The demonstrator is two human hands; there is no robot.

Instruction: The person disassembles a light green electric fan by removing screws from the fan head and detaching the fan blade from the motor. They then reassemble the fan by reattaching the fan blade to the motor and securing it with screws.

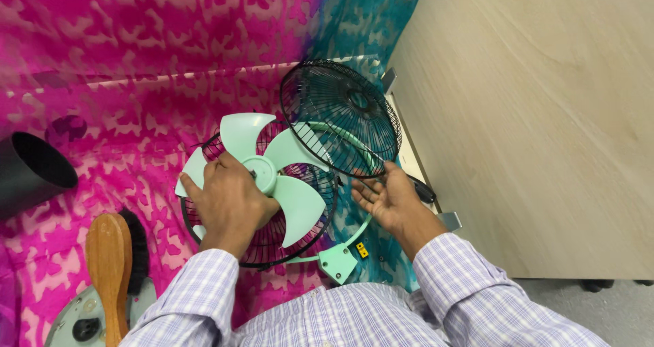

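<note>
Mint-green fan blade (272,173), lying on a black rear grille (262,245) over pink patterned cloth (102,61) at the scene's middle. My left hand (228,200) lay flat on the blade's near-left side, fingers spread, gripping nothing. My right hand (385,200) hovered palm-up and loosely spread, just near of the black front grille (340,115), which stood tilted to the right. Far left I noted a black tube (30,173); near left, a wooden-handled brush (112,265). Right: wooden panel (531,115).
</note>
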